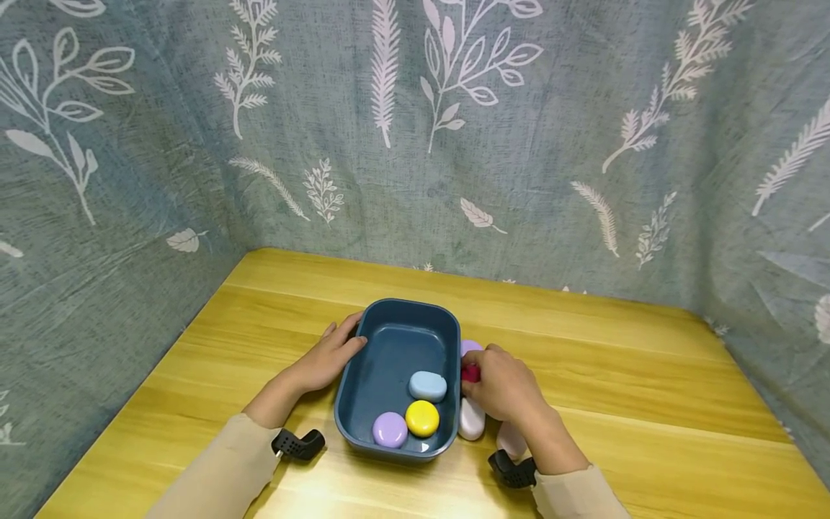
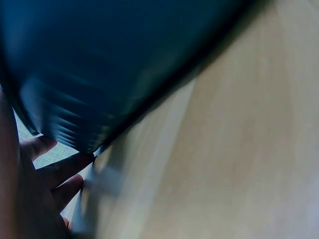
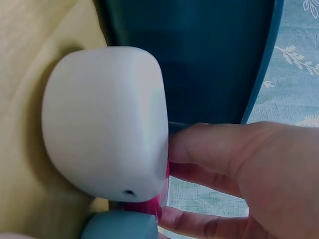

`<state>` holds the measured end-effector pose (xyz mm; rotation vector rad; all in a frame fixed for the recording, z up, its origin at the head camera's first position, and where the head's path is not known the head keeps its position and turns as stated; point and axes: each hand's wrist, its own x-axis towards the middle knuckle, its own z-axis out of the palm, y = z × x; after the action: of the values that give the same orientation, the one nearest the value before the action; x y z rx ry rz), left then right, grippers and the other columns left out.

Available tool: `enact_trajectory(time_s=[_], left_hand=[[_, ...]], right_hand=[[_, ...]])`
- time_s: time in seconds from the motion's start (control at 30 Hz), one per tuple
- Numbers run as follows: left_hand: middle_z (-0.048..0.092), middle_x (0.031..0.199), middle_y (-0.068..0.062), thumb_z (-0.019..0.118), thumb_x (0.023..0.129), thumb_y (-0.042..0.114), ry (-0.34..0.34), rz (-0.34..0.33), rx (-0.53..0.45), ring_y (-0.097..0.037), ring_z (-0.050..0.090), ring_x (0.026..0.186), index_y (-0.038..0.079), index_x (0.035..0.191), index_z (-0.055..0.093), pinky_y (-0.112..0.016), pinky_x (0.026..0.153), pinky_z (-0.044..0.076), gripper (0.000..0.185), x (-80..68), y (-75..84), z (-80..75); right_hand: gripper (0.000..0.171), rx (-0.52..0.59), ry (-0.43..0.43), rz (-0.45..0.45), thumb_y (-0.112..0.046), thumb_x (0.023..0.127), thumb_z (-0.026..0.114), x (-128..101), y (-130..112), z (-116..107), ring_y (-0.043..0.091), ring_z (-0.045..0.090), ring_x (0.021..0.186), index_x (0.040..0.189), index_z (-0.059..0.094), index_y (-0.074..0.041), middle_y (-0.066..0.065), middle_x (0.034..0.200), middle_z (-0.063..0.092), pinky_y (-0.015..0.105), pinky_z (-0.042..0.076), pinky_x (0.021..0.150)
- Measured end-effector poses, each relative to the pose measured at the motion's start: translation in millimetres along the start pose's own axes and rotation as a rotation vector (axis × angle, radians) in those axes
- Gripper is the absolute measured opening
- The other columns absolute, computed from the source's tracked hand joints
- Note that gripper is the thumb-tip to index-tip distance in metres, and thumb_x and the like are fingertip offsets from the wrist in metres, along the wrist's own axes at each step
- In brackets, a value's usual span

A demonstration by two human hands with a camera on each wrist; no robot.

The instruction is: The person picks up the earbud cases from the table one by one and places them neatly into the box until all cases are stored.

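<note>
My left hand [image 1: 327, 357] rests against the left side of a dark blue plastic bin [image 1: 398, 304], thumb over the rim. Its spread fingers [image 2: 67, 169] touch the outer wall in the left wrist view. Just right of the bin, my right hand [image 1: 506, 382] pinches a small glossy red case [image 1: 471, 373], mostly hidden by the fingers. Inside the bin's near end lie a light blue oval case [image 1: 428, 387], a yellow round case [image 1: 422, 419] and a purple round case [image 1: 390, 430]. A white rounded case [image 3: 104, 122] stands close before the right hand.
Another purple case [image 1: 471, 347] lies beyond the red one, and a pale pinkish case [image 1: 511, 440] sits under the right wrist. A teal case [image 3: 119, 226] shows at the bottom of the right wrist view. Patterned grey-blue cloth [image 1: 415, 194] hangs behind the wooden table [image 1: 616, 367].
</note>
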<state>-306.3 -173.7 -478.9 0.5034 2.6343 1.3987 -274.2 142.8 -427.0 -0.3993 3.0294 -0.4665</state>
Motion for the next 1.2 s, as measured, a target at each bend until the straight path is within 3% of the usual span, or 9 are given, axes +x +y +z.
enact_trajectory(time_s=[0.27,0.53,1.2], left_hand=[[0.034,0.169,-0.010,0.039,0.110,0.035,-0.001,-0.007,0.005,-0.040,0.012,0.161,0.021,0.165,0.026,-0.061,0.130,-0.005,0.057,0.5,0.4,-0.3],[0.032,0.170,-0.011,0.039,0.111,0.034,-0.005,-0.012,-0.006,-0.043,0.003,0.161,0.021,0.165,0.025,-0.063,0.129,-0.005,0.058,-0.1,-0.2,-0.5],[0.034,0.169,-0.010,0.039,0.110,0.036,-0.005,-0.005,-0.005,-0.038,0.015,0.161,0.021,0.165,0.027,-0.060,0.130,-0.006,0.057,1.3,-2.2,-1.9]], right_hand=[[0.024,0.002,0.003,0.006,-0.029,0.087,0.082,1,0,-2,0.021,0.058,0.077,0.108,0.077,-0.020,0.005,0.093,0.064,0.038,0.049,0.065],[0.028,-0.002,0.010,0.007,-0.031,0.088,0.081,2,0,-3,0.022,0.059,0.078,0.112,0.077,-0.019,0.007,0.096,0.065,0.039,0.051,0.067],[0.037,0.004,0.044,0.003,-0.029,0.088,0.078,3,0,-11,0.023,0.063,0.082,0.121,0.075,-0.015,0.011,0.104,0.067,0.038,0.056,0.068]])
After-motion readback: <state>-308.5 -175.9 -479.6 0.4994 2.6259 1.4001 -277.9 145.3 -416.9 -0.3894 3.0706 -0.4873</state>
